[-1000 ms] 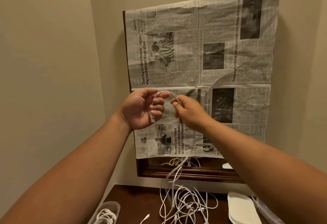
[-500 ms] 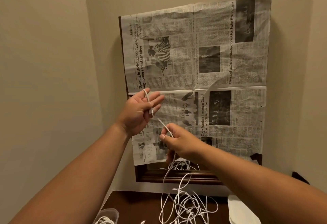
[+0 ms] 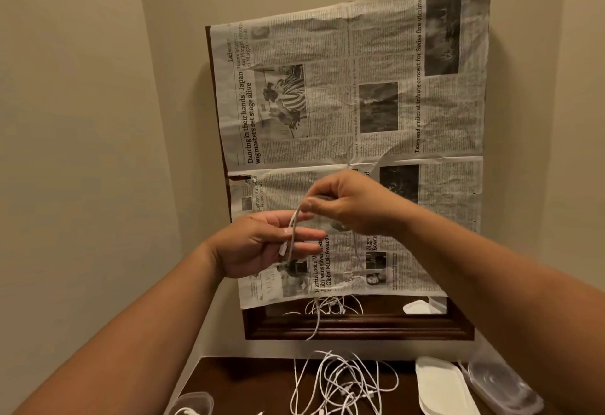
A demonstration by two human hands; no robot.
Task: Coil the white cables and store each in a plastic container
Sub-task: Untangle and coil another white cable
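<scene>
My left hand point(image 3: 258, 244) is raised in front of the newspaper with its fingers held out straight. A white cable point(image 3: 291, 234) is looped across those fingers, its plug end lying on them. My right hand point(image 3: 357, 205) pinches the same cable just above the left fingertips. A blurred stretch of the cable hangs from the right hand toward a tangled pile of white cables point(image 3: 340, 385) on the dark wooden table point(image 3: 248, 385). A clear plastic container point(image 3: 193, 403) at the bottom left edge holds a coiled white cable.
A newspaper sheet point(image 3: 360, 103) covers a dark-framed mirror point(image 3: 360, 329) on the wall ahead. White lids point(image 3: 442, 388) and stacked clear containers point(image 3: 501, 388) lie at the table's right. Beige walls close in on the left and right.
My right hand has risen from below the left hand to above its fingertips, carrying the cable over the fingers. The left hand has dropped slightly and its fingers point right.
</scene>
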